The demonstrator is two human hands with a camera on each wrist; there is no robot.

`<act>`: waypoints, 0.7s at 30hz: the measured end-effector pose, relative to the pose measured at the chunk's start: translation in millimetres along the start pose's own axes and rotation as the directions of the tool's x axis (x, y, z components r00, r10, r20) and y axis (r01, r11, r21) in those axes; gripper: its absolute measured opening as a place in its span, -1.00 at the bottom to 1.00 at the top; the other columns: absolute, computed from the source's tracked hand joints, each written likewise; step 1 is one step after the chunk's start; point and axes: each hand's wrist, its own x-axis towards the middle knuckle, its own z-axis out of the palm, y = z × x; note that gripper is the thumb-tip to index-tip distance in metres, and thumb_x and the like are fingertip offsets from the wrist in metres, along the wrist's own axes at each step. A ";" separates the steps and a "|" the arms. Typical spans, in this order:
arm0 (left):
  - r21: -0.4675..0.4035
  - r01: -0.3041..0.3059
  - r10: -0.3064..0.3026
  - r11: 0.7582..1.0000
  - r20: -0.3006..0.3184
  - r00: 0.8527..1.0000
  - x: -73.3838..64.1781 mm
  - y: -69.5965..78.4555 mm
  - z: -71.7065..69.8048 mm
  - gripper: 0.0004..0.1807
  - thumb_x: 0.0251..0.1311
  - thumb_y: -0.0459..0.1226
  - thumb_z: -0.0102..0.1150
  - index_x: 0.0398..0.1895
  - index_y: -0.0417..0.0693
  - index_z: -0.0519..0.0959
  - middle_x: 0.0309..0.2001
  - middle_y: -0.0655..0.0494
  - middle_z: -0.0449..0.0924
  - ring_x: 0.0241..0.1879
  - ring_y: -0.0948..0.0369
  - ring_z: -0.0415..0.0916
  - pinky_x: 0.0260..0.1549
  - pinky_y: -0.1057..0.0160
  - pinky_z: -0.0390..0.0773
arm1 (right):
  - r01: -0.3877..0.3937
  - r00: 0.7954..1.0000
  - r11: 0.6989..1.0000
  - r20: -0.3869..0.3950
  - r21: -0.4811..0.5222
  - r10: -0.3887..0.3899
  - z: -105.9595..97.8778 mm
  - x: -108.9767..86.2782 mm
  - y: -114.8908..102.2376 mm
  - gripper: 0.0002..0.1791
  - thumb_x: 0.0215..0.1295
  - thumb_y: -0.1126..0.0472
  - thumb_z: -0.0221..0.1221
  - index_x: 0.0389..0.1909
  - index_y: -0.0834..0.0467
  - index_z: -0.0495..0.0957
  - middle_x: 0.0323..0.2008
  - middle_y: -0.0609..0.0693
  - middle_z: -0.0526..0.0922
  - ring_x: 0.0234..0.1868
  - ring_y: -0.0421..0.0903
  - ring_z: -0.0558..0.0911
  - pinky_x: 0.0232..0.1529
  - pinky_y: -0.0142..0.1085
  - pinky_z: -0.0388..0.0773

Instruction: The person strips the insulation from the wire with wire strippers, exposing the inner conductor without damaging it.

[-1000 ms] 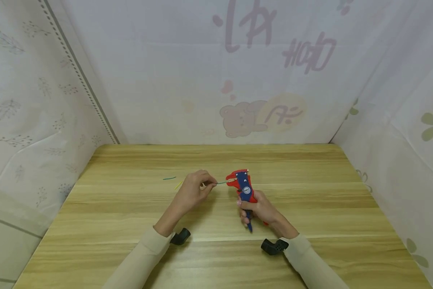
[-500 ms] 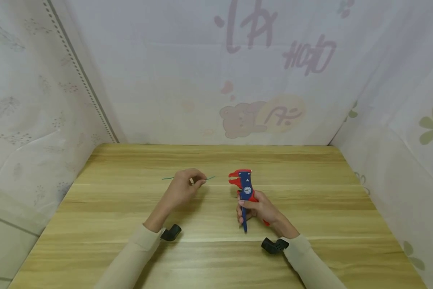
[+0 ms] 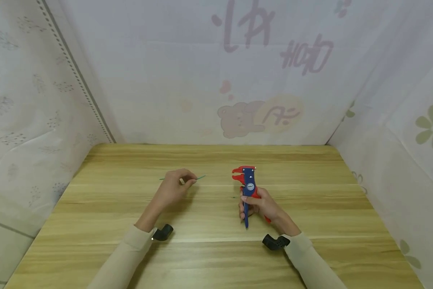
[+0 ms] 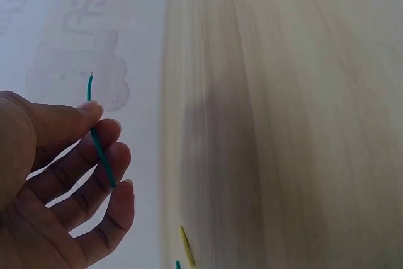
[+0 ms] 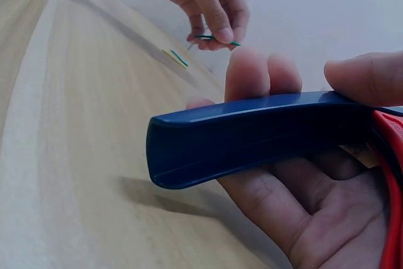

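Between thumb and fingers, my left hand pinches a short green wire. A fine bare tip shows at the wire's far end in the left wrist view. My right hand grips a red and blue wire stripper by its handles. The stripper stands upright, its red jaws apart and pointing left, well away from the wire. Its blue handle fills the middle of the right wrist view, with fingers curled round it.
A yellow wire and another green wire lie on the wooden table beyond my left hand. A tiny green bit lies just left of the stripper. Printed cloth hangs along the back and sides.
My left hand has drawn the green wire leftward, away from the stripper's jaws, which have parted wider. The tiny green bit now shows on the table. The right hand has barely moved.
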 end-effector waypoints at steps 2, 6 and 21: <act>0.004 0.005 -0.005 1.000 -0.002 1.000 -1.3 -2.0 -1.7 -0.88 0.38 -0.33 0.27 -0.13 -0.18 0.71 -0.24 -0.01 0.76 -0.30 0.22 0.59 -0.29 0.29 0.58 | 0.013 1.000 1.000 0.000 0.002 -0.013 -2.7 -0.3 0.4 -0.70 0.58 0.30 0.00 0.06 0.48 0.22 -0.37 0.04 0.72 -0.38 -0.07 0.78 -0.22 -0.04 0.77; 0.012 0.009 -0.009 1.000 -0.006 1.000 -3.5 -8.4 -4.1 -0.89 0.37 -0.33 0.28 -0.14 -0.17 0.71 -0.26 -0.01 0.76 -0.31 0.24 0.58 -0.28 0.29 0.58 | 0.016 1.000 1.000 -0.011 0.004 -0.016 -6.5 -1.3 -0.3 -0.70 0.58 0.29 0.01 0.06 0.46 0.22 -0.38 0.02 0.72 -0.38 -0.08 0.78 -0.22 -0.06 0.77; 0.050 0.074 -0.074 0.996 0.011 0.997 -18.8 -30.3 -19.7 -0.91 0.36 -0.35 0.27 -0.16 -0.17 0.72 -0.26 0.01 0.76 -0.35 0.21 0.55 -0.39 0.31 0.52 | 0.006 0.998 1.000 -0.058 0.023 -0.004 -18.4 -6.3 -4.5 -0.72 0.59 0.26 0.02 0.05 0.40 0.24 -0.37 0.00 0.72 -0.38 -0.07 0.78 -0.19 -0.04 0.77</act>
